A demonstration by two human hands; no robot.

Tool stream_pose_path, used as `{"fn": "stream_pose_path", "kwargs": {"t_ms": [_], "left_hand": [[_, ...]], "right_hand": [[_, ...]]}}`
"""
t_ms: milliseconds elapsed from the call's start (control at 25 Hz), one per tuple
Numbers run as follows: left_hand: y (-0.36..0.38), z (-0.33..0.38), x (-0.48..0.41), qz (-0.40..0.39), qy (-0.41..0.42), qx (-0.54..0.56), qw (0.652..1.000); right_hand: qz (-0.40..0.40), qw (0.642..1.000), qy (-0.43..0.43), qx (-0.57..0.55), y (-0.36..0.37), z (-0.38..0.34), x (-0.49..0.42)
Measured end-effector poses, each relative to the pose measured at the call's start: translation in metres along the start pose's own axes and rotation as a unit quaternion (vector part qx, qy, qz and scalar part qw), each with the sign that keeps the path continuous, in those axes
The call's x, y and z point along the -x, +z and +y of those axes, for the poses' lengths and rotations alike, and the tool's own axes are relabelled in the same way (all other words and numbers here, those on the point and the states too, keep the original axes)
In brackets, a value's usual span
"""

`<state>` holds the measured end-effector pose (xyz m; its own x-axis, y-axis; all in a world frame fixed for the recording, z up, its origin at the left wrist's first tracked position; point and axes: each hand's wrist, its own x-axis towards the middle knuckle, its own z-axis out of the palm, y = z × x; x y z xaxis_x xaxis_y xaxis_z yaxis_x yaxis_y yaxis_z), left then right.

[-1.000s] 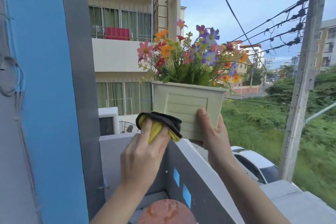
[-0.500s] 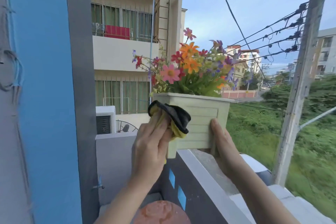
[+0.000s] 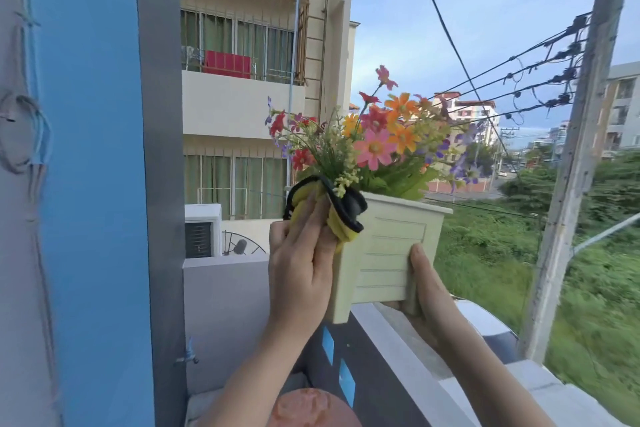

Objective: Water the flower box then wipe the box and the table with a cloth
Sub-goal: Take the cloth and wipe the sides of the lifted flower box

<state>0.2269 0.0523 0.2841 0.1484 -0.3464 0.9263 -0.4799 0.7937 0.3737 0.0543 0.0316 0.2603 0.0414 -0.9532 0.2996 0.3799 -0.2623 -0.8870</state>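
The left hand (image 3: pixel 301 274), fingers pressed flat on the bunched yellow-and-black cloth (image 3: pixel 325 210), has climbed from the box's lower front to its upper left corner and rim. The flower box (image 3: pixel 391 253), between both hands, has turned a fresh face forward. The right hand (image 3: pixel 427 282) cups its lower right corner above the ledge (image 3: pixel 408 343). Box wiping looks well underway; the bench remains.

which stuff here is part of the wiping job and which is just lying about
In use: flower box, cloth, left hand, right hand, ledge.
Lying about: clay pot, tap, parked car, air conditioner unit.
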Motion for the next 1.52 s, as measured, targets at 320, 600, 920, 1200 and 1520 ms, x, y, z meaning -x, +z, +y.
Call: {"fn": "stream_pose_path", "kwargs": {"t_ms": [320, 600, 920, 1200, 1520], "left_hand": [[-0.003, 0.000, -0.017, 0.027, 0.044, -0.054, 0.997], [-0.005, -0.042, -0.023, 0.040, -0.155, -0.052, 0.986], [-0.029, -0.055, -0.023, -0.188, -0.378, 0.191, 0.886], [-0.038, -0.059, -0.019, -0.135, -0.400, 0.282, 0.862], [-0.055, -0.053, -0.021, 0.022, -0.418, 0.228, 0.879]], "right_hand": [[-0.031, 0.999, 0.003, -0.039, 0.002, 0.003, 0.005], [-0.035, 0.995, 0.028, -0.088, 0.000, 0.007, 0.008], [-0.030, 0.997, 0.053, -0.053, -0.007, 0.001, 0.002], [-0.087, 0.986, 0.097, -0.105, 0.002, -0.021, 0.000], [-0.020, 0.953, 0.028, -0.300, 0.049, 0.006, 0.004]]}}
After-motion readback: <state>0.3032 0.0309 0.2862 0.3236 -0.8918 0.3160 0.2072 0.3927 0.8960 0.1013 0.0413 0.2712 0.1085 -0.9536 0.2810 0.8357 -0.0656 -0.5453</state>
